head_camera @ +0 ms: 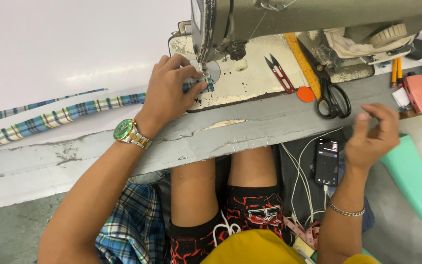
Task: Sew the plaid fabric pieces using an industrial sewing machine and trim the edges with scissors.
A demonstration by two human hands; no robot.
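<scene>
Left hand laid flat on the plaid fabric strip, fingers pressed together, pinning it to the sewing machine bed beside the needle. Right hand raised off the tabletop, fingers loosely spread, holding nothing. Strip trailed leftward over the white tabletop surface. Red thread snips, yellow ruler and black scissors resting on and beside the machine bed; dark phone with white cables lower down by the knees. Needle point itself hidden behind fingertips; strip's left end cut off at the edge.
</scene>
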